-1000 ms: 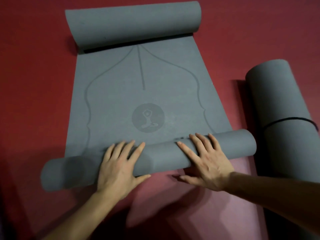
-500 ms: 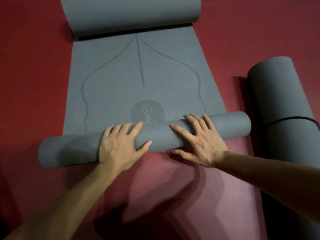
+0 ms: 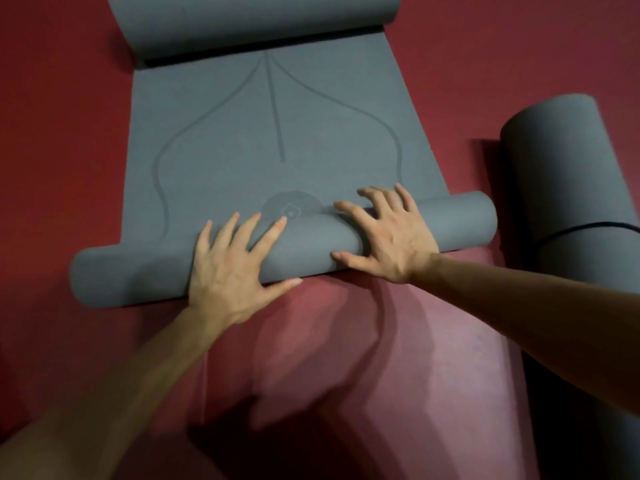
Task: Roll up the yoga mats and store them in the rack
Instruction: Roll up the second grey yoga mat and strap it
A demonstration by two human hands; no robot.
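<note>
A second mat (image 3: 568, 174), rolled and bound by a black strap (image 3: 588, 227), lay on the red floor (image 3: 62, 98) near the right end of the roll (image 3: 138, 275). The left hand (image 3: 228, 271) and right hand (image 3: 391, 237) pressed flat on that roll, fingers spread, gripping nothing. Beyond it the grey mat (image 3: 277, 109) lay flat up to its curled far end (image 3: 256, 22), with open floor along its left edge.

No text is legible; the yoga mat (image 3: 277, 133) bears only a wordless round emblem (image 3: 293, 207).
</note>
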